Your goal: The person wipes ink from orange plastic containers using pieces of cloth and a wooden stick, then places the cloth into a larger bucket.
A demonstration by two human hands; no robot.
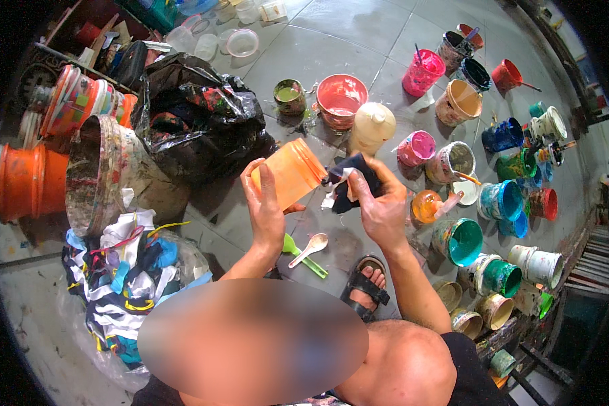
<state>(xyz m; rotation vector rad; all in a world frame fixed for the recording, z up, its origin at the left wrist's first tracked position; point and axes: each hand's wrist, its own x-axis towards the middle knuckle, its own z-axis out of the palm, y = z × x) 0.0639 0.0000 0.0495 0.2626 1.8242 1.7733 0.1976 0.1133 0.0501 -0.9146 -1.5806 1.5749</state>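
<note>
My left hand [265, 213] is wrapped round an orange plastic tub [289, 174], tilted so that its ridged rim points to the right. In my right hand [384, 206] a black cloth rag [345, 201] with white bits is bunched between thumb and fingers, just beside the tub's rim. On the floor below the tub lie a white spoon [311, 247] and a green plastic spoon [312, 266], crossing each other. A cream bottle [372, 128] stands beyond my right hand, close to a red-smeared bowl [342, 101].
Several paint pots stand to the right, among them a teal one [458, 241] and a pink one [423, 71]. At left are a black plastic bag [203, 135], a paint-crusted bucket [105, 176], a heap of cloth scraps [128, 277] and orange tubs [30, 183]. My sandalled foot [367, 287] is below.
</note>
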